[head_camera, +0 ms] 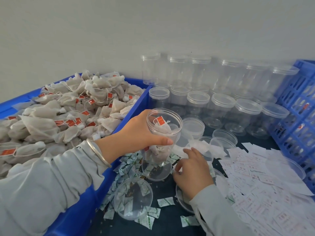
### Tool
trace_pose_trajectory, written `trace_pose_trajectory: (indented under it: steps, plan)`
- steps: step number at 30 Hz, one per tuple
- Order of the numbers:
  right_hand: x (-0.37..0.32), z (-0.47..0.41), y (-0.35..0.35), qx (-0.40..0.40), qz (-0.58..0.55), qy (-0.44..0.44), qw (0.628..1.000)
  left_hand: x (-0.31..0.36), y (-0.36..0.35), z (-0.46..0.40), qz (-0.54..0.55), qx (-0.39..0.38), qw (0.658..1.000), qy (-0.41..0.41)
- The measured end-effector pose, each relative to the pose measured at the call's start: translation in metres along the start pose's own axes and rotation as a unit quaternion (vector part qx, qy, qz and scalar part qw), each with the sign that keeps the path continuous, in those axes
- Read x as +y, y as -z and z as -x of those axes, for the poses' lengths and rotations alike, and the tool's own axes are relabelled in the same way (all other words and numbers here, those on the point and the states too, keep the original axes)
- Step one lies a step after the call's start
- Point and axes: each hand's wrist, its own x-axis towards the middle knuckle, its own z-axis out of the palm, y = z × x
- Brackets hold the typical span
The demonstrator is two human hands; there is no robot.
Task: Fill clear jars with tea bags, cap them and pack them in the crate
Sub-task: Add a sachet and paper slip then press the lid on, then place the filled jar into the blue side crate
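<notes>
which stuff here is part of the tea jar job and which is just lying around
In the job:
open jar gripped by left hand
tea bags in blue bin
capped empty jars
loose lids
blue crate
right hand

Lying about:
green-printed sachets
paper slips

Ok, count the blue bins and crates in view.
2: a solid bin on the left, heaped with tea bags, and a slatted crate at the right edge, partly cut off.
</notes>
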Motion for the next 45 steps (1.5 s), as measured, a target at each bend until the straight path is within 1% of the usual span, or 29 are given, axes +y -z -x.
trace_pose_trajectory:
  steps: [2,3,5,7,8,10,11,12,14,15,17,20,22,24,26,28,29,32,34,37,40,43,45]
  plan:
    - [0.002,-0.001,0.009,0.086,-0.067,-0.022,0.994,0.000,0.000,0.000,-0.007,-0.004,1.000,-0.006]
    - [0.002,-0.001,0.016,0.135,-0.103,-0.034,0.985,0.001,0.000,0.001,-0.009,-0.005,1.000,-0.009]
    - [0.004,-0.002,0.033,0.238,-0.186,-0.043,0.952,0.003,-0.001,0.003,-0.008,-0.014,1.000,-0.012]
    - [0.000,-0.001,0.053,0.319,-0.249,-0.017,0.914,0.004,-0.001,0.004,-0.013,-0.028,0.999,-0.018]
    - [-0.004,0.000,0.063,0.347,-0.278,0.004,0.896,0.005,-0.001,0.004,-0.021,-0.034,0.999,-0.021]
    - [-0.015,0.000,0.079,0.372,-0.324,0.051,0.868,0.005,-0.002,0.005,-0.042,-0.045,0.998,-0.029]
    - [-0.022,-0.001,0.085,0.371,-0.331,0.071,0.865,0.005,-0.002,0.005,-0.051,-0.048,0.997,-0.032]
    - [-0.027,-0.002,0.089,0.359,-0.329,0.087,0.869,0.005,-0.002,0.006,-0.056,-0.050,0.997,-0.033]
    - [-0.031,-0.005,0.095,0.316,-0.316,0.109,0.888,0.007,-0.003,0.006,-0.058,-0.057,0.996,-0.032]
    - [-0.028,-0.006,0.098,0.297,-0.314,0.112,0.895,0.007,-0.002,0.007,-0.055,-0.060,0.996,-0.029]
    - [-0.011,-0.005,0.104,0.283,-0.315,0.098,0.900,0.008,-0.002,0.008,-0.049,-0.062,0.997,-0.024]
    - [0.033,0.001,0.112,0.283,-0.305,0.023,0.909,0.010,-0.002,0.008,-0.056,-0.059,0.996,-0.025]
    - [0.070,0.007,0.112,0.259,-0.273,-0.046,0.925,0.012,-0.004,0.008,-0.042,-0.054,0.997,-0.021]
    - [0.106,0.015,0.109,0.195,-0.204,-0.122,0.952,0.013,-0.008,0.007,-0.017,-0.046,0.999,-0.015]
    - [0.136,0.022,0.100,0.101,-0.120,-0.180,0.971,0.017,-0.013,0.006,0.018,-0.033,0.999,-0.012]
    - [0.151,0.026,0.086,0.018,-0.082,-0.210,0.974,0.023,-0.019,0.004,0.040,-0.011,0.999,-0.013]
    - [0.154,0.027,0.078,-0.005,-0.079,-0.220,0.972,0.026,-0.023,0.003,0.045,-0.003,0.999,-0.013]
    - [0.151,0.025,0.054,-0.025,-0.027,-0.235,0.971,0.033,-0.035,0.000,0.041,-0.001,0.999,-0.014]
    - [0.147,0.021,0.047,-0.021,-0.002,-0.238,0.971,0.036,-0.044,-0.002,0.048,0.010,0.999,-0.006]
    - [0.143,0.020,0.046,-0.002,-0.022,-0.239,0.971,0.042,-0.057,-0.003,0.046,0.014,0.999,-0.001]
    - [0.141,0.023,0.047,0.014,-0.015,-0.219,0.975,0.044,-0.071,-0.004,0.049,-0.018,0.998,0.016]
    - [0.143,0.028,0.048,0.045,-0.067,-0.214,0.973,0.043,-0.082,-0.002,0.045,-0.042,0.998,0.023]
    - [0.145,0.030,0.049,0.043,-0.086,-0.205,0.974,0.042,-0.086,-0.002,0.039,-0.050,0.998,0.024]
